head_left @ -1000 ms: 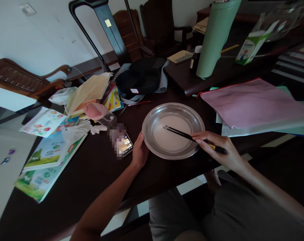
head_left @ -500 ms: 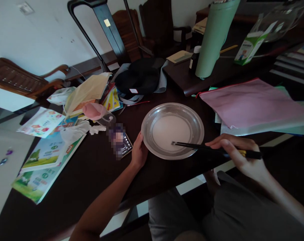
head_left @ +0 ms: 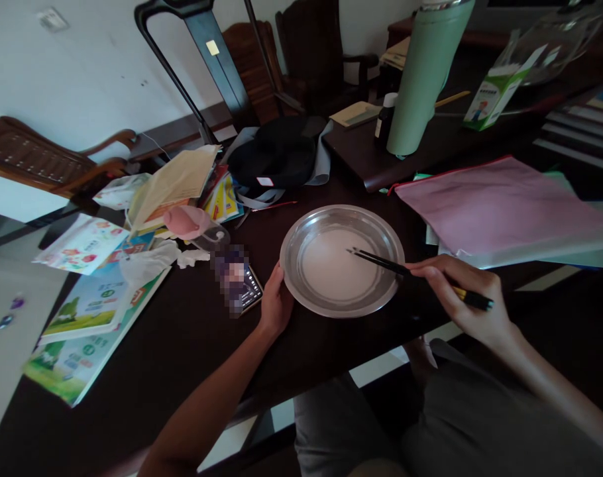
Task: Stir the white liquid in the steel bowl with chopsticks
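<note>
While the left hand point(head_left: 276, 301) closes on the near-left rim of the metal dish point(head_left: 341, 210), thumb on the edge, the right hand point(head_left: 468, 298) is clamped on the chopsticks point(head_left: 381, 263), its fingers pinched around their near ends. The dish sits on the dark counter point(head_left: 182, 344) close to the near edge, which runs on a slant just below it. The right hand hangs past that edge, above the person's lap. The chopstick tips lie over the dish's pale bottom, right of its middle; whether they touch it cannot be told.

Bare counter lies near and left of the dish. A phone point(head_left: 246, 288) sits just beside the left hand. Far of the dish lies a black cap point(head_left: 276, 149), and right of it a pink folder point(head_left: 495, 202) close to the rim. Picture books point(head_left: 87, 311) and loose papers crowd the far left. On a raised ledge at the far right stand a green flask point(head_left: 423, 79), a small dark bottle point(head_left: 385, 119) and a carton point(head_left: 497, 89). Wooden chairs stand along the white wall.

Counted: one dish, two chopsticks, one phone, one flask, one folder.
</note>
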Demonstrator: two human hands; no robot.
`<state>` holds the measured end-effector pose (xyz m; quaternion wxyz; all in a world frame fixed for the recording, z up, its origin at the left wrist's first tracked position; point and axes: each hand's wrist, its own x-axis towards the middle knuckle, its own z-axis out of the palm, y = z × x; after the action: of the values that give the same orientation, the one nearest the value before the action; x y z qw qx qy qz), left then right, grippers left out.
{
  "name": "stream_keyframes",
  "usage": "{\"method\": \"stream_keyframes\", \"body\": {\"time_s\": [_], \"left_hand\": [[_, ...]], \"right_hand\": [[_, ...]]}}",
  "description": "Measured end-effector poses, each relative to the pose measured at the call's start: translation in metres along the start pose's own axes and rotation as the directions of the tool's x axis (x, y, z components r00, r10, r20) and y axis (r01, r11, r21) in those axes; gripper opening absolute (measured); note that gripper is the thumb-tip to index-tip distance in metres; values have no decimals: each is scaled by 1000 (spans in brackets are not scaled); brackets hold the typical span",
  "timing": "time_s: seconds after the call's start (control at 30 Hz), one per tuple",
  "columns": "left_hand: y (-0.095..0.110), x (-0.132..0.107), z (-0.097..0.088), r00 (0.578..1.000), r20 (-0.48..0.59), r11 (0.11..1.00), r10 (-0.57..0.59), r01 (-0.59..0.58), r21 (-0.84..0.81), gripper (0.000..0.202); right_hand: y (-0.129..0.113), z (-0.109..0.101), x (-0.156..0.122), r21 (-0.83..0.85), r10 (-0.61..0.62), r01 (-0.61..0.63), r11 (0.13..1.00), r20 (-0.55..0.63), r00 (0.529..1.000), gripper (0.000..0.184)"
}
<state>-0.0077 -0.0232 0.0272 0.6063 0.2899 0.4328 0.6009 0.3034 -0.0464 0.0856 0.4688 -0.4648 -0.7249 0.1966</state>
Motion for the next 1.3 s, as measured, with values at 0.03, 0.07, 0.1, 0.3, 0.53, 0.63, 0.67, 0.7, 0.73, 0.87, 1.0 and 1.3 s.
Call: {"method": "stream_keyframes", "body": {"time_s": [0.03,0.07,0.1,0.3,0.53,0.63,0.67,0.7,0.73,0.87,1.0,1.3], "left_hand": [[0,0,0,1000,2,1000,-4,4,-5,39],[0,0,0,1000,2,1000,-8,8,-10,39],[1,0,1,1000,-1,1000,-11,11,-15,39],[0,0,0,1000,-18,1000,-6,6,9,35],[0,0,0,1000,-10,1000,-6,6,13,36],[0,0,0,1000,-7,1000,-8,8,2,37],[0,0,0,1000,-7,1000,-9,9,1,38],[0,0,0,1000,-7,1000,-10,10,0,38],[0,0,0,1000,-9,1000,-10,10,-1,39],[0,0,0,1000,-12,1000,-9,9,8,38],[1,0,1,1000,-9,1000,-2,3,13,38],[0,1,1,1000,-18,1000,6,-5,22,38]], "right_hand": [[-2,-5,-2,0,26,-26,1000,-16,1000,22],[-4,-10,-4,17,55,-55,998,-24,998,25],[-6,-13,-6,46,81,-80,996,-22,996,27],[-11,-2,-4,159,46,-67,985,131,990,27],[5,25,4,139,-39,14,990,179,983,15],[4,16,4,69,-21,14,998,103,994,14],[3,11,3,47,-13,10,999,67,998,15],[1,6,2,25,0,-1,1000,34,999,16],[-1,0,0,7,19,-19,1000,5,1000,19],[-6,-16,-8,44,110,-108,993,-41,993,29],[-9,-14,-7,152,102,-108,983,42,994,32],[2,20,5,136,-9,-14,991,165,986,15]]}}
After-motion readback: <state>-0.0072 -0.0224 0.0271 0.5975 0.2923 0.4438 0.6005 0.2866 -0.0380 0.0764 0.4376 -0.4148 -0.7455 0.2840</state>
